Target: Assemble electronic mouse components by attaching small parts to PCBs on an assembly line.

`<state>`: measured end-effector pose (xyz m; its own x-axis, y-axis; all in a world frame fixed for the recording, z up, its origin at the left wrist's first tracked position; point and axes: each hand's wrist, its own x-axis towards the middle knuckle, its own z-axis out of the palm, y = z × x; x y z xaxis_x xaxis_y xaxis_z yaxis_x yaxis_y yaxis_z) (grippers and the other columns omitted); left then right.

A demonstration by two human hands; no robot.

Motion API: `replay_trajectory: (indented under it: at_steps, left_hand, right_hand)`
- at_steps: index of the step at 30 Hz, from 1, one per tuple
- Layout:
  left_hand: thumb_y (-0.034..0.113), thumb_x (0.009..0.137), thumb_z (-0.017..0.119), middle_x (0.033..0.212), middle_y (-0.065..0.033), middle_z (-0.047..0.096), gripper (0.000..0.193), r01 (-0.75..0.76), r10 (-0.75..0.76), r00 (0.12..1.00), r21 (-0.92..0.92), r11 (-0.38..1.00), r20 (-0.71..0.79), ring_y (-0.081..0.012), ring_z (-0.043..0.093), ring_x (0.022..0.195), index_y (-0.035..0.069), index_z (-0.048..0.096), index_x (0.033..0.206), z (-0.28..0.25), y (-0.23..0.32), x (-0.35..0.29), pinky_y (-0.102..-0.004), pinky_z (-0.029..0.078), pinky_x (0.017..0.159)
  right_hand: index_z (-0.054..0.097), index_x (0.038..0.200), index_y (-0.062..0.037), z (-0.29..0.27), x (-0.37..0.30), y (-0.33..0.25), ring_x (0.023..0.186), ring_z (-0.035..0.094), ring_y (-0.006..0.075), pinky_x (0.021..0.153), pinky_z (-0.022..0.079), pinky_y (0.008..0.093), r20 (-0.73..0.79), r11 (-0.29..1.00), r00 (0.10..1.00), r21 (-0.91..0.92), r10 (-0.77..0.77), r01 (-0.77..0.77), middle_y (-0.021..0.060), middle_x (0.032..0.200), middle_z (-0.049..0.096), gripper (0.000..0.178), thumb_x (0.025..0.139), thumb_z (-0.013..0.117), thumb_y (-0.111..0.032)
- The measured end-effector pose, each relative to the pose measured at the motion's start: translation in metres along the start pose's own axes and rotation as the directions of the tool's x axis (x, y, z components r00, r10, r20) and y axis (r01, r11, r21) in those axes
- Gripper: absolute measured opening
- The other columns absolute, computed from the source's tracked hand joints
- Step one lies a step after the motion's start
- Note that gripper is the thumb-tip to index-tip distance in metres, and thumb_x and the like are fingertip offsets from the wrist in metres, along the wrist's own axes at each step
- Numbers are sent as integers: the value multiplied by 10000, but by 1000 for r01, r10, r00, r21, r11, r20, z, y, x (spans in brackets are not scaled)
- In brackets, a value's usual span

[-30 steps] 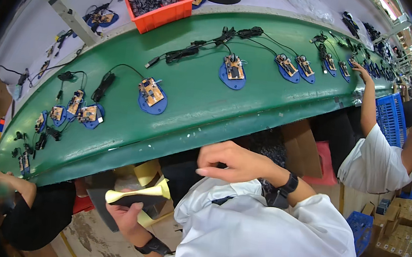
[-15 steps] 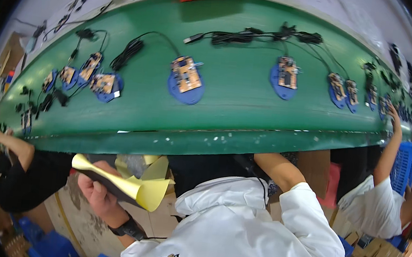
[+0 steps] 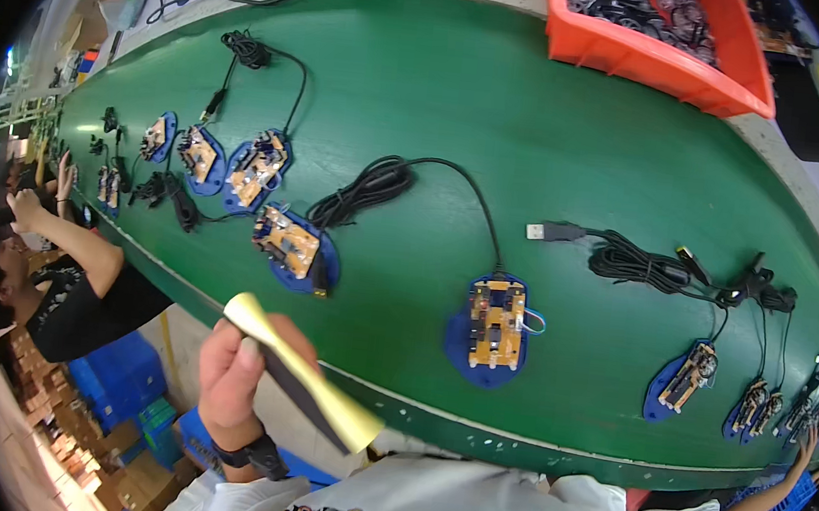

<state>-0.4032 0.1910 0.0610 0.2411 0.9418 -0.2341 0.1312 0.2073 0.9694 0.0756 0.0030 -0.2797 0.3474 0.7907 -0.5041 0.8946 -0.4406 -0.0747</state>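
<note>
Your left hand (image 3: 232,377) clamps a bundle of yellow-and-dark sheets (image 3: 311,383) between thumb and fingers, its free end sloping down to the right across the near edge of the green table (image 3: 427,88) as seen from above; your right hand does not show, so whether it is gripping anything cannot be told. A firm pinch at the upper end should serve you best, with the free end kept from flapping, since the sheets look thin and likely to fan or curl. Just beyond them, toward the table's near edge, lies the closest circuit board (image 3: 289,243), one you would do well not to brush. Farther right, a coiled black cable (image 3: 366,194) runs to a second board (image 3: 499,325), its loop a likely snag for a low sweep. An orange tray (image 3: 639,62) of dark parts (image 3: 644,16) sits at the far edge; another board (image 3: 686,379) rests nearer you, while toward the table's right end a co-worker's hand (image 3: 800,458) reaches in beside more boards (image 3: 796,421), ground best left alone.
</note>
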Motion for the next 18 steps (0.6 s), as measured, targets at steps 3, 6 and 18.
replay_trajectory:
  at_steps: [3,6,18]
  left_hand:
    - [192,1070,515,1040,-176,733,325,87,-88,996,518,851,-23,-264,672,919,-82,680,1126,12,36,13,-329,496,810]
    - [83,1037,554,1275,-240,652,233,-111,157,988,673,731,-7,-383,653,1057,-106,642,1141,9,14,7,-412,509,951]
    - [101,1062,611,1538,-221,564,202,-404,557,808,869,285,193,-518,418,1510,-100,631,1065,-1,-71,19,-527,419,1192]
  right_hand:
    - [697,1307,-10,20,-17,0,1069,695,427,970,548,497,21,999,1000,40,11,-11,247,1149,738,334,1018,638,-165]
    - [695,1311,-11,34,-12,-1,1068,695,428,971,548,498,8,997,1000,71,8,-9,247,1148,739,337,1019,638,-168]
    - [684,1356,-29,-84,-138,-142,1097,688,443,997,535,519,196,744,736,370,-647,556,255,1202,729,383,1009,668,-190]
